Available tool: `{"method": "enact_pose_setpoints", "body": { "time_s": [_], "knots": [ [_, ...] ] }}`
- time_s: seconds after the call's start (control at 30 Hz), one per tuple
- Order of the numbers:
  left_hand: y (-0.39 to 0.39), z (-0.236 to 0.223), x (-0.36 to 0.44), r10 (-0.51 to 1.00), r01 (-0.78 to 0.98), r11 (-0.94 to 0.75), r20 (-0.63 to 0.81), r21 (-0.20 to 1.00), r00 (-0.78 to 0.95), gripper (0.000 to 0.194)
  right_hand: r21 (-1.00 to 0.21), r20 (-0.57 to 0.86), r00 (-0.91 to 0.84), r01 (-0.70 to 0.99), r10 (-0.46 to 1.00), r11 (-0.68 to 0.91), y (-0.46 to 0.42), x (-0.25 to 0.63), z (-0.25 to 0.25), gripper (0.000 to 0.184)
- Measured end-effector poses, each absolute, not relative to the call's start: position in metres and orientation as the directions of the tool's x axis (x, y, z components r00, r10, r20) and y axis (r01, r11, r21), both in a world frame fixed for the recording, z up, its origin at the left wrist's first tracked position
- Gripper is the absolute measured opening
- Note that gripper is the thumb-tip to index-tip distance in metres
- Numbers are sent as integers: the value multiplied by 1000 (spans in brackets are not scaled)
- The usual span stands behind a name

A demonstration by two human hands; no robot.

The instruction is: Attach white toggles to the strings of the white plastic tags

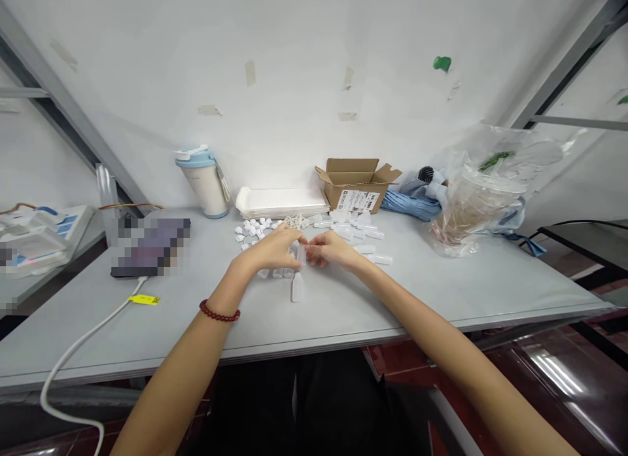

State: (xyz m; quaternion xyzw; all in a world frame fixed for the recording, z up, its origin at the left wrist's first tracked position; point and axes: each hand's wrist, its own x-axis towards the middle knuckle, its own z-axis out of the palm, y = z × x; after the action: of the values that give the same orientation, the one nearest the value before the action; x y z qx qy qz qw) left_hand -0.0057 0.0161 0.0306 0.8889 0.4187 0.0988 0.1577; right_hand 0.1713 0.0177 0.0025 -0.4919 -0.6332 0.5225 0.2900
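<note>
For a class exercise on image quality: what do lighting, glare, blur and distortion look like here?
All in the head view: fairly even light, soft shadows; glare streaks on the glossy dark-red surface; outward-leaning metal frames, suggesting wide-angle distortion; blocky pixelation around the dark device; soft detail where both hands meet the clear tube.

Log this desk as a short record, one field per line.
Left hand: around a small translucent container
Right hand: fingertips at that container
Near hands: small white pieces, loose translucent container
Behind: white stack, open cardboard box
Left side: lidded tumbler, dark device
Right side: blue fabric, clear plastic bag
</note>
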Motion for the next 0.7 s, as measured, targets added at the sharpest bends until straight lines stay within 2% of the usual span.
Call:
{"method": "enact_pose_setpoints", "body": {
  "time_s": [0.13,0.23,0.47,0.6,0.7],
  "knots": [
    [16,32,-9,805,770,-529,-76,357,589,51,-882,-110,-406,461,907,99,18,172,0,12],
    [16,32,-9,807,782,-515,-109,351,581,53,-857,-68,-447,484,892,178,19,172,-2,14],
    [14,35,-10,796,800,-476,-209,366,569,59,-825,-49,-484,513,874,238,21,173,-5,17],
    [13,36,-11,795,800,-472,-214,370,568,60,-795,-32,-485,542,874,272,21,173,-6,19],
    [14,37,-13,787,759,-502,-146,415,600,55,-786,-24,-479,552,878,280,20,173,-4,19]
  ]
}}
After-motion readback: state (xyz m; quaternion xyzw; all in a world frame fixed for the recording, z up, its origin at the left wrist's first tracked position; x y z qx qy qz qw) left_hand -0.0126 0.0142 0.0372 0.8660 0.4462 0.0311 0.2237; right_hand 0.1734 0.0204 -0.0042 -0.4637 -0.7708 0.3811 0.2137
